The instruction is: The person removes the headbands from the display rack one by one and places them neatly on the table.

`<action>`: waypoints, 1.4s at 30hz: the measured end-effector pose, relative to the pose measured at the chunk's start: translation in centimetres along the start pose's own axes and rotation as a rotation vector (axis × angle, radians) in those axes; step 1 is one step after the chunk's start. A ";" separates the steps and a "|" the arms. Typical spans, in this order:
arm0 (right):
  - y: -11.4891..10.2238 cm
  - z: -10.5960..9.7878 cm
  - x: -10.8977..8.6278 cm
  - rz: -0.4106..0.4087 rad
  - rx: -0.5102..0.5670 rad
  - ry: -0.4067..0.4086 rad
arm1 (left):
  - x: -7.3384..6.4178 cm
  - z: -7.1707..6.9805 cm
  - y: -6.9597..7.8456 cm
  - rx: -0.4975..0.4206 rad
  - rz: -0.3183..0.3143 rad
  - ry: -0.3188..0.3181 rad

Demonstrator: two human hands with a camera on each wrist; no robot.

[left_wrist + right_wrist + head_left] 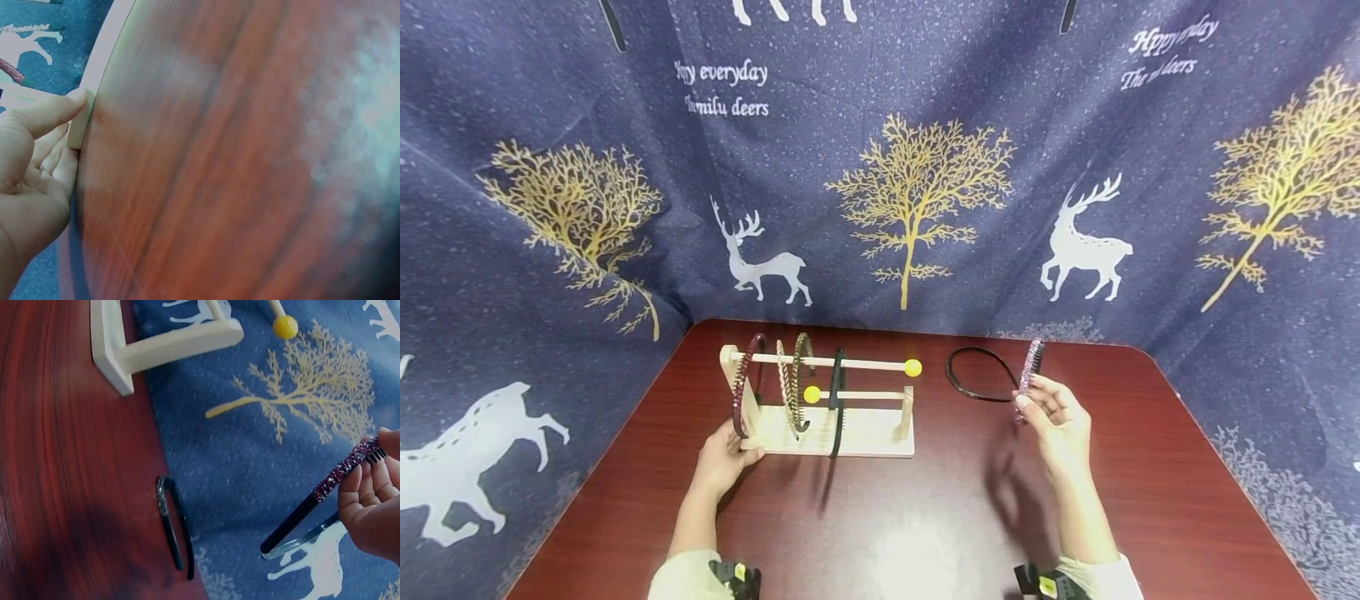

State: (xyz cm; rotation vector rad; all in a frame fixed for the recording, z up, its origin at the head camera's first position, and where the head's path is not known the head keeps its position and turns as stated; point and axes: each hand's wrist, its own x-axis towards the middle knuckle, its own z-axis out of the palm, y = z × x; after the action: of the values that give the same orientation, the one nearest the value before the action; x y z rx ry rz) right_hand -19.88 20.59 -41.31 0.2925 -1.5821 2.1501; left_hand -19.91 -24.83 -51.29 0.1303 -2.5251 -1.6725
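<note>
My left hand [721, 458] grips the near left corner of a pale wooden rack's base [872, 432]. In the left wrist view the thumb presses on the base edge [77, 132] with fingers below it. My right hand [1060, 421] pinches a glittery pink-purple headband [1027, 375], raised to the right of the rack. Comb teeth show inside that headband [340, 474] in the right wrist view. On the rack's upper rod hang a dark red headband [742, 392] and two beaded ones, including a gold-brown one [798, 383]. A black headband [838, 433] hangs near the lower rod.
A black headband [976, 398] lies on the table right of the rack. Yellow balls cap the upper rod [913, 367] and the lower rod [812, 395]. The reddish wooden table [955, 508] backs onto a blue cloth [865, 250] printed with deer and trees.
</note>
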 end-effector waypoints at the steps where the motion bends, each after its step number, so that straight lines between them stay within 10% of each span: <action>1: 0.0 -0.2 0.0 0.005 -0.003 0.004 | 0.0 0.0 0.0 -0.003 0.000 0.000; 13: 1.2 -2.7 1.3 0.078 -0.089 0.137 | -0.2 0.0 0.1 -0.005 0.008 0.006; 21: 7.9 -10.1 3.8 -0.015 -0.127 0.028 | -0.1 0.0 -0.1 -0.016 0.013 0.013; 32: 4.8 -8.6 4.4 0.130 -0.582 0.161 | -0.1 -0.1 0.1 -0.016 0.002 0.014; 42: 7.5 -10.6 6.9 0.044 -1.028 -0.060 | 0.0 0.0 -0.1 -0.007 0.020 0.023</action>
State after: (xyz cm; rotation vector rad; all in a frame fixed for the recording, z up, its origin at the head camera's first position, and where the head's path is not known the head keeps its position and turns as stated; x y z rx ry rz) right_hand -28.45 30.41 -48.09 -0.0232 -2.4701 1.1042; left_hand -19.96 -24.85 -51.35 0.1224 -2.4960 -1.6625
